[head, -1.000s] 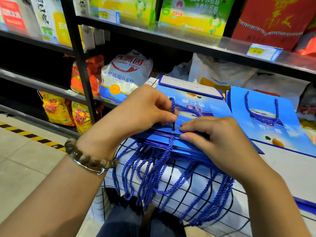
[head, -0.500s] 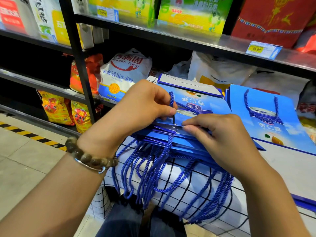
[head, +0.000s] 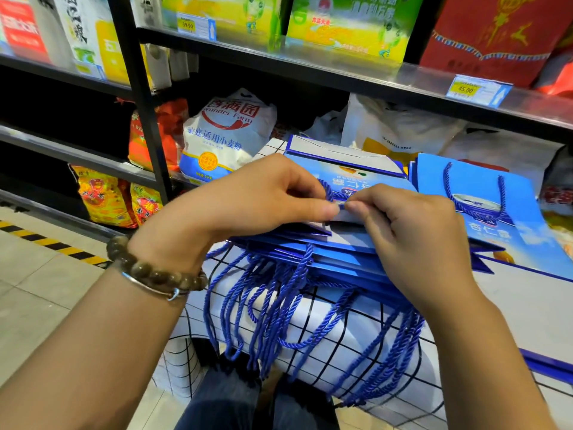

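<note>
Rope handle (head: 328,189) sits pinched between fingers of left hand (head: 257,200) and right hand (head: 415,234) atop bag stack (head: 341,259).

Flour bag (head: 228,135); yellow packs (head: 107,197), maybe snacks, to its left

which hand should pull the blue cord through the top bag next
Left, probably: the left hand pinches the blue cord at its loop, while the right hand holds the top bag.

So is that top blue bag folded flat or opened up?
Folded flat: top blue bag lies pressed on the stack, no sides spread. Left hand and right hand pinch its rope handle.
</note>
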`<action>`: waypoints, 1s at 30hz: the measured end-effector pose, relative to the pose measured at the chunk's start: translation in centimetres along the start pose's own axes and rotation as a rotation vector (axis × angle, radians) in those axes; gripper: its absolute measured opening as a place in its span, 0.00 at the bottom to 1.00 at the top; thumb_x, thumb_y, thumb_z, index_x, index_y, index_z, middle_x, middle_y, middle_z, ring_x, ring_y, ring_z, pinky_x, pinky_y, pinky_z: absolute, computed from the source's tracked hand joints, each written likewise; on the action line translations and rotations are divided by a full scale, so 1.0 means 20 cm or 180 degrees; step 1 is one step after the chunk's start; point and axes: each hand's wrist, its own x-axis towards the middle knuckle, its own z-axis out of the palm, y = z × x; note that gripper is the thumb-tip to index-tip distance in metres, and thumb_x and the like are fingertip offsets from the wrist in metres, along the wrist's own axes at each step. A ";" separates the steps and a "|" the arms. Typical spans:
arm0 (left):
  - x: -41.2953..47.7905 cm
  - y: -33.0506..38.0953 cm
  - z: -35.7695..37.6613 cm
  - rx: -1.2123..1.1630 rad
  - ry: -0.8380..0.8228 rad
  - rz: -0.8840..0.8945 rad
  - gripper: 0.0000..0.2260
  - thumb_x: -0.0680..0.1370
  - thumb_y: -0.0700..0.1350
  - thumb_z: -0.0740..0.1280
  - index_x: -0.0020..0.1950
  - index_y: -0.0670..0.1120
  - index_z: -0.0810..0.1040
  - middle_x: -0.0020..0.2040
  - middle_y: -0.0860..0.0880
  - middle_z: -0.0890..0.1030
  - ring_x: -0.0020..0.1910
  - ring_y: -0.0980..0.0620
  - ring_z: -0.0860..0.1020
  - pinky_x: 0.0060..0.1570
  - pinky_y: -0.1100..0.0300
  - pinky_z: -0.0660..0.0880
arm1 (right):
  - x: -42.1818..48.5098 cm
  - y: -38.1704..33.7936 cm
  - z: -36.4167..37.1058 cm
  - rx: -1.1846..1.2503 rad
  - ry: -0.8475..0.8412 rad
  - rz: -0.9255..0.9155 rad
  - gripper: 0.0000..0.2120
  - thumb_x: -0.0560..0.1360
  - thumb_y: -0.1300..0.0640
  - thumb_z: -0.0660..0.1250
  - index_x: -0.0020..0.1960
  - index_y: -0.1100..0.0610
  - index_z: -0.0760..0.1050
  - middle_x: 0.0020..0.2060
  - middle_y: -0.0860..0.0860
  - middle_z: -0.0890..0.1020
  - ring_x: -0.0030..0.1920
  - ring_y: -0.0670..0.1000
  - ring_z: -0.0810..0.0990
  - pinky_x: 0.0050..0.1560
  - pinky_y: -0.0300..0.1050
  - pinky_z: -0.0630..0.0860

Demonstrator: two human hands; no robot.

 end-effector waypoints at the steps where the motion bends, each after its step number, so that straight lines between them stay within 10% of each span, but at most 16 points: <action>1: 0.01 0.00 0.01 0.0084 0.0039 0.0025 0.09 0.74 0.48 0.68 0.37 0.44 0.82 0.29 0.52 0.76 0.27 0.62 0.68 0.29 0.70 0.64 | 0.00 0.00 0.00 -0.0015 0.0029 -0.0018 0.15 0.74 0.47 0.58 0.43 0.54 0.79 0.35 0.50 0.83 0.35 0.57 0.81 0.32 0.52 0.77; 13: 0.07 -0.05 0.10 -0.0739 0.0039 -0.0263 0.20 0.69 0.52 0.67 0.43 0.34 0.80 0.38 0.40 0.78 0.38 0.51 0.71 0.45 0.55 0.66 | -0.02 0.01 0.04 -0.0409 0.0208 -0.0990 0.04 0.71 0.57 0.68 0.41 0.57 0.80 0.38 0.54 0.79 0.36 0.58 0.76 0.34 0.48 0.71; 18: 0.07 -0.03 0.10 -0.0956 -0.0007 -0.0380 0.06 0.72 0.43 0.70 0.38 0.40 0.82 0.39 0.42 0.81 0.40 0.51 0.76 0.52 0.54 0.71 | -0.05 0.03 0.06 0.0015 0.0057 -0.0633 0.07 0.72 0.57 0.63 0.43 0.58 0.78 0.42 0.52 0.79 0.35 0.59 0.77 0.34 0.48 0.74; 30: 0.06 -0.03 0.11 -0.1190 0.0064 -0.0411 0.07 0.71 0.39 0.70 0.33 0.44 0.81 0.33 0.46 0.80 0.34 0.54 0.75 0.45 0.61 0.70 | -0.10 0.04 0.07 0.0139 0.0101 -0.0786 0.02 0.74 0.58 0.60 0.45 0.54 0.67 0.45 0.52 0.81 0.34 0.60 0.79 0.30 0.48 0.75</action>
